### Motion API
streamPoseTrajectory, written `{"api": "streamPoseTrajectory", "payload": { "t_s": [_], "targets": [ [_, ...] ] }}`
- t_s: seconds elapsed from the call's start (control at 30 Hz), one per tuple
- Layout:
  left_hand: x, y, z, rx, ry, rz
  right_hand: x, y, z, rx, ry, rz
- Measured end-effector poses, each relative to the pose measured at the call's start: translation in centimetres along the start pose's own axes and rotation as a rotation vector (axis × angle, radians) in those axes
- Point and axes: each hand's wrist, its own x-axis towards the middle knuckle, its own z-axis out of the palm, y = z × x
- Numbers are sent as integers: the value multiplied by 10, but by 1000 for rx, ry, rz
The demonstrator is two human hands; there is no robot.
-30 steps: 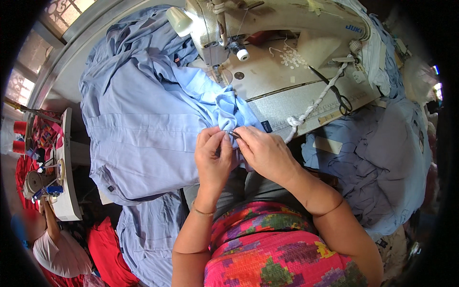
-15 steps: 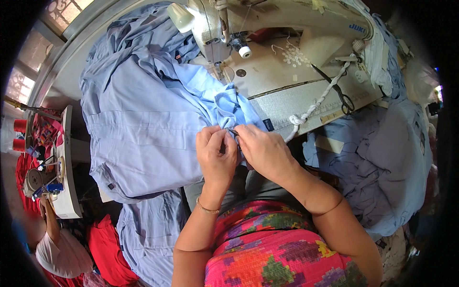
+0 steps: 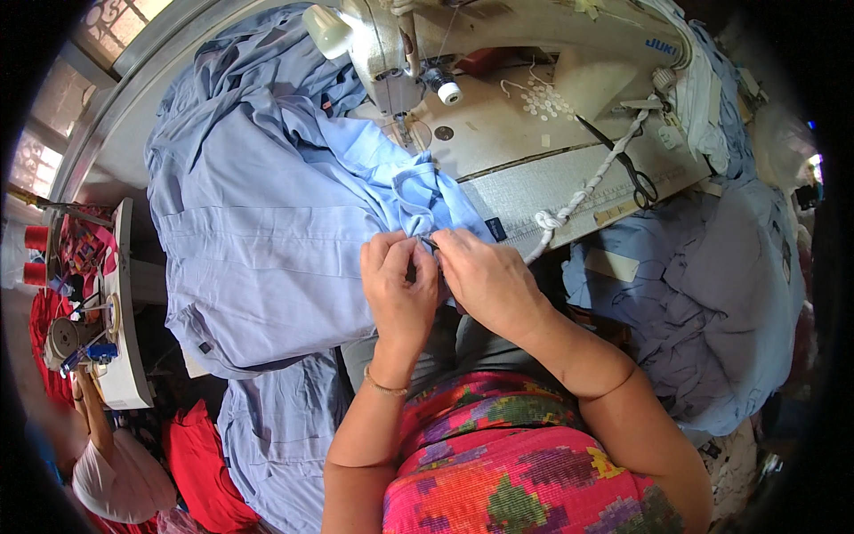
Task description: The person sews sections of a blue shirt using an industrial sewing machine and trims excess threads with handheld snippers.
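Note:
A light blue shirt-like garment [image 3: 267, 245] spreads over the sewing table's front left and hangs past its edge. My left hand [image 3: 398, 285] is closed, pinching a fold of it at the table's front edge. Close beside it, the fingertips of my right hand [image 3: 487, 278] are pressed round a small dark tool [image 3: 430, 241], its tip at the same fold. Fingers hide most of the tool, so its kind is unclear. Brighter blue cloth [image 3: 418, 191] bunches just beyond my hands, and a dark label [image 3: 495, 230] shows at its right edge.
The sewing machine [image 3: 516, 40] stands behind, its needle beyond the cloth. Loose white buttons [image 3: 547, 100], black scissors [image 3: 639, 182] and a braided white cord [image 3: 583, 196] lie to the right. Blue-grey garments [image 3: 703, 294] fill the right side. A co-worker [image 3: 124, 476] sits at far left.
My hands stay together at the same fold, with the dark tool still in my right fingers. The view has shifted slightly. The co-worker at far left has moved a little.

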Motion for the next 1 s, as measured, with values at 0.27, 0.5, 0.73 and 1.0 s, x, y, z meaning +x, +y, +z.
{"api": "streamPoseTrajectory", "payload": {
  "t_s": [0.27,0.5,0.73,1.0],
  "targets": [
    [3,-8,0,-174,-28,-135,2,2,6,-3,38,-26],
    [10,-10,-6,-391,-102,-318,10,12,10,-2,56,-118],
    [12,-7,-7,-383,-111,-322,17,12,5,11,-18,-102],
    [5,-14,-4,-403,-33,-298,22,13,6,237,-46,-26]
  ]
}}
